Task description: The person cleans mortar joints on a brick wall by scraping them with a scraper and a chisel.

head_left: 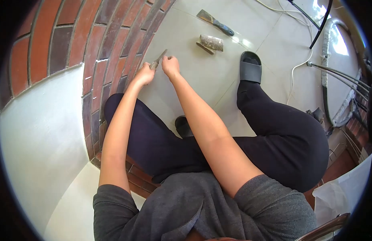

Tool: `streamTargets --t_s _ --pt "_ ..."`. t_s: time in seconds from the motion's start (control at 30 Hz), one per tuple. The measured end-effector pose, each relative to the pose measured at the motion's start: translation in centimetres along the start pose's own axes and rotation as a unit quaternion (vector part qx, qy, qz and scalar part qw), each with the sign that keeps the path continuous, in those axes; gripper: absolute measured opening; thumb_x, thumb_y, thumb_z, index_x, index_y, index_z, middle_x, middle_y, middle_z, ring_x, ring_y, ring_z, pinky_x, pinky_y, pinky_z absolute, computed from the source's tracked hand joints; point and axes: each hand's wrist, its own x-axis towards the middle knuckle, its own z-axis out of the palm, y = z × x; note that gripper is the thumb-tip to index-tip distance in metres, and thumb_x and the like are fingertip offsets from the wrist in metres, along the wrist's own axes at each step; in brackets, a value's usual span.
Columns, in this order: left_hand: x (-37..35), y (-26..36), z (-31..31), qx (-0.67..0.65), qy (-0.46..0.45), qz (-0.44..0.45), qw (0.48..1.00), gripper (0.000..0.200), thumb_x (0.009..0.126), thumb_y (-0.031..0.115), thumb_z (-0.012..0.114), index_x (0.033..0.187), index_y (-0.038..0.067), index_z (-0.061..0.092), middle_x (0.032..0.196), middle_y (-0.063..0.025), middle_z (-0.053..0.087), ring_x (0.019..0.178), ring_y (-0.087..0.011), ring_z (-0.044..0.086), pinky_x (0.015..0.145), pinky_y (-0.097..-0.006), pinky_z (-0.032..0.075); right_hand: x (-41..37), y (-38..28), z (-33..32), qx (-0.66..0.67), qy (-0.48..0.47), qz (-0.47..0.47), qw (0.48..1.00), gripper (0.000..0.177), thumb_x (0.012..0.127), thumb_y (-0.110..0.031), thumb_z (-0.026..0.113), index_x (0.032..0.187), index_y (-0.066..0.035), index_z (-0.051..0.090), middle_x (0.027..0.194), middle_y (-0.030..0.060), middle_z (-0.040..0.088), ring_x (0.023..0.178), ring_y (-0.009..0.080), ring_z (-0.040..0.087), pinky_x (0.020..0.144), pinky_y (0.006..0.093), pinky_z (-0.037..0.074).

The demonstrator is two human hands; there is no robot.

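Observation:
My left hand (145, 74) is closed round the handle of a small tool with a narrow pointed blade (163, 53), perhaps a knife. The blade points away from me, close to the brick wall. My right hand (170, 66) is closed just right of the blade; what its fingers hold, if anything, is hidden. Farther out on the floor lies a putty knife (215, 23) with a stained blade and dark handle. Nearer me lie a speckled, whitish cylindrical piece (211, 42) and a short flat brown strip (205, 48).
A red and dark brick wall (99, 52) rises on the left above a white ledge (45, 120). My black slide sandal (250, 68) rests on the tiled floor (218, 80). At right are a white cable (292, 78), a wrapped round frame (326, 52) and black rods (346, 76).

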Motion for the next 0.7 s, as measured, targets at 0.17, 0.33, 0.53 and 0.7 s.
streamTargets --t_s 0.17,0.33,0.53,0.7 --pt "-0.9 -0.4 1.3 0.131 0.038 0.065 0.989 0.043 0.098 0.024 0.057 0.127 -0.006 0.052 0.124 -0.0339 0.065 0.12 -0.0487 0.063 0.103 -0.0522 0.05 -2.3 -3.0 -4.1 -0.098 0.12 -0.124 0.98 0.034 0.094 -0.027 0.063 0.109 0.003 0.065 0.109 0.0231 0.07 0.109 0.0419 0.065 0.095 0.0506 0.05" --pt "-0.2 1.0 3.6 0.167 0.043 0.073 0.982 0.04 0.099 0.022 0.056 0.127 -0.006 0.051 0.118 -0.0336 0.067 0.114 -0.048 0.065 0.1 -0.0527 0.052 0.1 -3.4 -8.9 -0.344 0.332 -0.294 0.828 0.036 0.083 -0.025 0.075 0.114 -0.008 0.066 0.125 0.0131 0.061 0.124 0.0321 0.053 0.107 0.0465 0.04" --pt "2.0 -2.2 8.3 0.209 0.023 0.054 0.976 0.035 0.097 0.015 0.058 0.126 -0.004 0.053 0.116 -0.0272 0.071 0.11 -0.0439 0.069 0.096 -0.0534 0.055 4.5 -0.2 -13.4 -0.489 0.355 -0.192 0.773 0.059 0.088 -0.019 0.069 0.145 -0.012 0.054 0.152 0.0172 0.046 0.145 0.0381 0.04 0.122 0.0545 0.024" --pt "3.4 -3.3 11.1 0.22 0.004 0.035 0.975 0.043 0.098 0.024 0.064 0.131 -0.002 0.054 0.119 -0.0246 0.071 0.112 -0.0415 0.069 0.096 -0.0522 0.054 3.6 -1.8 -13.9 -0.423 0.331 -0.155 0.829 0.043 0.091 -0.025 0.067 0.132 -0.012 0.066 0.135 0.0148 0.059 0.132 0.0365 0.051 0.11 0.0531 0.039"
